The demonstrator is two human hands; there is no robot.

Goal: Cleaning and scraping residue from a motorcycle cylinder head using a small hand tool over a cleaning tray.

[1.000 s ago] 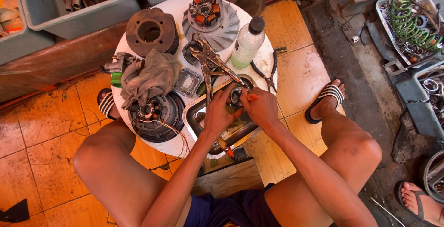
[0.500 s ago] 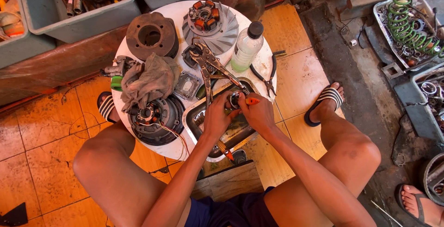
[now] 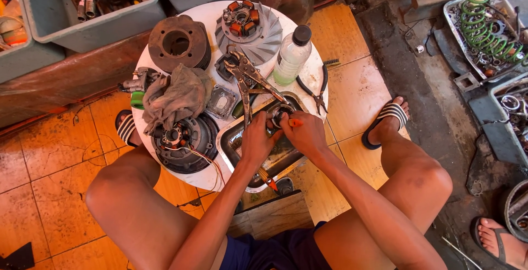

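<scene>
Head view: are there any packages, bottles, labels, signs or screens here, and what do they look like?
Clear plastic bottle with black cap: upright at the right edge of the round white table, holding clear liquid; no label that I can make out.
Signs or screens: none in view.

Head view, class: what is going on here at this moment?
A person sits on the floor at a round white table crowded with engine parts. Both hands work over a metal tray: the left hand and right hand meet on a small round part, and an orange-tipped tool shows at the right hand. Pliers, a bottle and a rag lie beside them.
</scene>
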